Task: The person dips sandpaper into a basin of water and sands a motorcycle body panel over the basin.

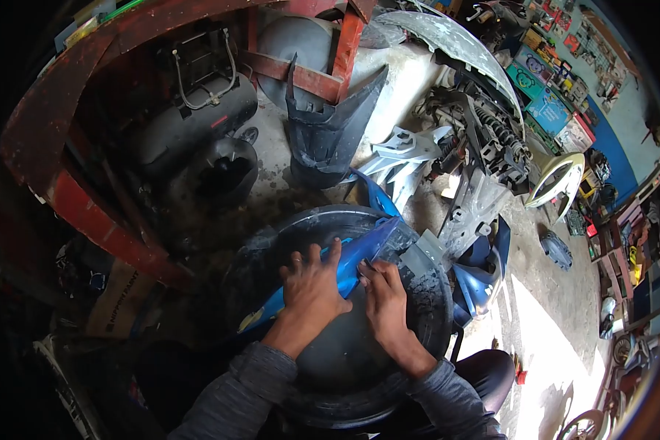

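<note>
A long, pointed blue plastic panel (pixel 364 249), like a motorcycle fairing piece, lies slantwise over a round black tub (pixel 447 308). Across the panel's middle is my left hand (pixel 312 293), its fingers spread over the upper edge and its thumb on the lower side, gripping it. My right hand (pixel 386 304) presses its bent fingertips together against the panel's lower edge. Something small and dark shows at those fingertips; I cannot make out what it is. Cloudy water (pixel 337 352) seems to lie in the tub beneath both hands. A grey flat piece (pixel 422 253) rests on the tub's right rim.
More blue panels (pixel 480 282) lean right of the tub. Beyond it stand a black fender-like part (pixel 323 132), silver panels (pixel 411 154) and a motorcycle frame with a spring (pixel 502 132). A red metal frame (pixel 110 227) and a black tank (pixel 198 125) are at left.
</note>
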The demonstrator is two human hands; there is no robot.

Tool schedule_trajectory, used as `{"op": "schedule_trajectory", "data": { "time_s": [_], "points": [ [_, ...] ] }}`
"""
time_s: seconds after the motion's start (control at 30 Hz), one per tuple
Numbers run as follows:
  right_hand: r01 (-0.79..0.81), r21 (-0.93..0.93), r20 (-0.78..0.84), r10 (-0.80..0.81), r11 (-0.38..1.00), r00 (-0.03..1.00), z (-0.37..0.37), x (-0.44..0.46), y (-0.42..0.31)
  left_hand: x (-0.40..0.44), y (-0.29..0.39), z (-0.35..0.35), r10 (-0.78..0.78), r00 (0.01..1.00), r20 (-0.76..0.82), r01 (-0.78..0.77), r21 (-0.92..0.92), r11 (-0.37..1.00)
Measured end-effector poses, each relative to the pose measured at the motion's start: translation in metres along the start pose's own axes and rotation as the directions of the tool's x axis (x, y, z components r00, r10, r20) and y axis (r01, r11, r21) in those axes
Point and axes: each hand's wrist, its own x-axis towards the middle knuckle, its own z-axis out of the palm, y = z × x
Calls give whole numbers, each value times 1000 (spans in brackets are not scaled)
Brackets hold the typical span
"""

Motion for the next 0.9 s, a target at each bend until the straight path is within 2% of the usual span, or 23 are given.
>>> {"op": "schedule_trajectory", "data": {
  "time_s": [0.1,0.2,0.3,0.37,0.9],
  "points": [
    [40,47,-21,-39,998,999,1,-3,0,2,-2,-2,-3,1000,15,3,-14,1000],
    [11,2,2,-11,1000,1000,-3,-3,-1,-1,0,1,1,1000,14,-1,-17,1000],
    [4,63,-17,-3,998,1000,-2,-4,-6,-1,0,-4,8,1000,-4,-8,-4,1000],
    [20,-6,-1,-20,1000,1000,-4,2,-2,-1,2,-3,-1,1000,0,1,1,1000],
    [50,-12,-17,-50,999,999,-2,-3,-2,3,-2,1,4,1000,-10,-4,4,1000]
  ]
}}
